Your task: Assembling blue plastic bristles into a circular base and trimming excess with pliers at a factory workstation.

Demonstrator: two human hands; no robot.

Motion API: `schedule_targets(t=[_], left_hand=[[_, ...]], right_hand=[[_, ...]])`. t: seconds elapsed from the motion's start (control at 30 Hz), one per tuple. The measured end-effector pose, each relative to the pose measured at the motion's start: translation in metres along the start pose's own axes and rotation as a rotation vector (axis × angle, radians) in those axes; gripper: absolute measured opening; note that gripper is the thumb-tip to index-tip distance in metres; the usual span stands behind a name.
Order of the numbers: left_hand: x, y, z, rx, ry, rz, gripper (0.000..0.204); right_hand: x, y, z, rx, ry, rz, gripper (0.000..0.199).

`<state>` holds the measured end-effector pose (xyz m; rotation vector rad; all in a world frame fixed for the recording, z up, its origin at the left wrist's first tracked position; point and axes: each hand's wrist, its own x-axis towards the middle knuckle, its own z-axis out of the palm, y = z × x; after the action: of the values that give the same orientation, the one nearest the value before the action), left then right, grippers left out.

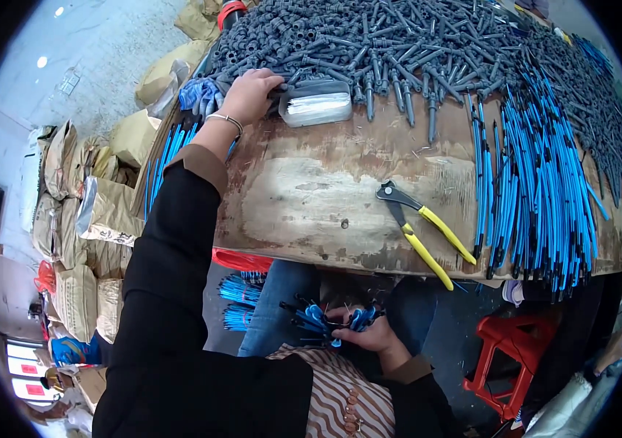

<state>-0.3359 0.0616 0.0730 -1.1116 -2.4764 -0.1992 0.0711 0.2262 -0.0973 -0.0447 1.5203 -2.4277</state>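
My left hand (250, 95) reaches across the table to the near edge of a heap of dark grey plastic tubes (325, 44). Its fingers stretch over the parts, with the fingertips partly hidden among them. Just right of it stands a small clear box (318, 109) of thin white pieces. Low in front of my body, my right hand (371, 335) is closed round a bundle of blue rods (316, 320) with black ends, which fan out to both sides. Pliers (413, 226) with yellow handles lie on the wooden table (289, 197), jaws pointing away from me.
Many blue rods with black tips (544, 182) lie along the table's right side. A blue glove (200, 95) sits by my left wrist. Paper sacks (77, 299) are stacked at left. Below the table are a red stool (508, 358) and more blue bundles (239, 299).
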Motion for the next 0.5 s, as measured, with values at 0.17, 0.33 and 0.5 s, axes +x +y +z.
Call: schedule_targets(t=[0.17,0.33,0.5], left_hand=[[0.019,-0.009,0.011,0.193,-0.158,0.021,0.029],[0.020,-0.026,-0.002,0.170,-0.175,-0.048,0.020],[-0.006,-0.013,-0.035,0.017,0.099,-0.107,0.015]], right_hand=[[0.004,0.000,-0.009,-0.027,0.017,0.091,0.019],[0.005,0.003,-0.008,-0.059,-0.001,0.160,0.025],[0.004,0.002,-0.002,-0.128,-0.018,0.122,0.033]])
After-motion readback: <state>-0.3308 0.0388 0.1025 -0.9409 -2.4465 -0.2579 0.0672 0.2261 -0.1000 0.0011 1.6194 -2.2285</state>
